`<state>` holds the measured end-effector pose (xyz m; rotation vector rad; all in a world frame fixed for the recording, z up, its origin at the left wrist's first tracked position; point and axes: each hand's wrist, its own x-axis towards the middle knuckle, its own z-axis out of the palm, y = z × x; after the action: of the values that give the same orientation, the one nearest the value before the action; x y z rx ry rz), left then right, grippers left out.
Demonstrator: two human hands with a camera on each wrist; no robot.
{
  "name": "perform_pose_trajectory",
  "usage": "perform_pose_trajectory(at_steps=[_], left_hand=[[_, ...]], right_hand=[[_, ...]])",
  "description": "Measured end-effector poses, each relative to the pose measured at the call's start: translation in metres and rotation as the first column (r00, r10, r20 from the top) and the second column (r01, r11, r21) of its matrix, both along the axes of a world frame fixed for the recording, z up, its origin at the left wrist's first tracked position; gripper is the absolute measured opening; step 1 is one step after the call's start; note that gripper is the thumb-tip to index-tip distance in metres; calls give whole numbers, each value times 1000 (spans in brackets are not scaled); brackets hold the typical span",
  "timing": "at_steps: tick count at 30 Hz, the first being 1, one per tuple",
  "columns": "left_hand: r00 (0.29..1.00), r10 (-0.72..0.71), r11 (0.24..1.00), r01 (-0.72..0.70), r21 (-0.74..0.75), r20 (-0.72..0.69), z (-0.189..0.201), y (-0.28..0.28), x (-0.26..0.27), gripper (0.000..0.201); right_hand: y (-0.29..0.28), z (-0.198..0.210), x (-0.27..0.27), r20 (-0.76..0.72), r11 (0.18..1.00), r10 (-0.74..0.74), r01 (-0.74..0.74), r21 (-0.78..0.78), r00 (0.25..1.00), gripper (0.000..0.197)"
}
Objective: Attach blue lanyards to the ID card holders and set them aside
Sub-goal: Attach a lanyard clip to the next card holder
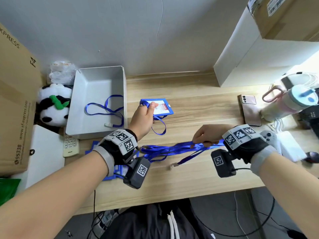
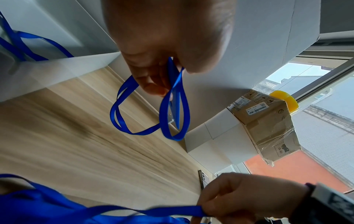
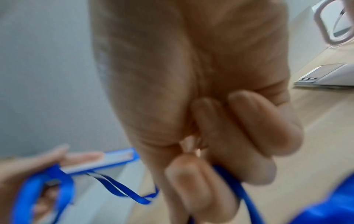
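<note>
My left hand grips a blue ID card holder by one end and holds it above the table, just right of the grey tray. The holder's blue lanyard is gathered in the same fist, and its loops hang below. My right hand pinches a strand of the blue lanyard pile that lies on the table. The right wrist view shows this strand running under my curled fingers. One lanyard lies in the tray. More blue card holders lie under my left wrist.
A loose lanyard clip rests in front of the pile. To the right are a phone and a pink bottle. A remote, a panda plush and a cardboard box crowd the left.
</note>
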<state>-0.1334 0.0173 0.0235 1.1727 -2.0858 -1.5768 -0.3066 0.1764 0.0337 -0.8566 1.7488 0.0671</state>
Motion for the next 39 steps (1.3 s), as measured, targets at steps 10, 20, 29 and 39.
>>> perform_pose_trajectory(at_steps=[10, 20, 29, 39], left_hand=[[999, -40, 997, 39, 61, 16, -15, 8, -4, 37], [994, -97, 990, 101, 101, -42, -14, 15, -23, 37], [995, -97, 981, 99, 166, -24, -14, 11, -39, 43], [930, -353, 928, 335, 160, 99, -21, -18, -20, 37]], right_hand=[[42, -74, -30, -366, 955, -218, 276, 113, 905, 15], [-19, 2, 25, 171, 626, -357, 372, -685, 918, 7], [-69, 15, 55, -488, 802, -272, -85, -591, 829, 21], [-84, 11, -20, 308, 497, -667, 713, -495, 678, 21]])
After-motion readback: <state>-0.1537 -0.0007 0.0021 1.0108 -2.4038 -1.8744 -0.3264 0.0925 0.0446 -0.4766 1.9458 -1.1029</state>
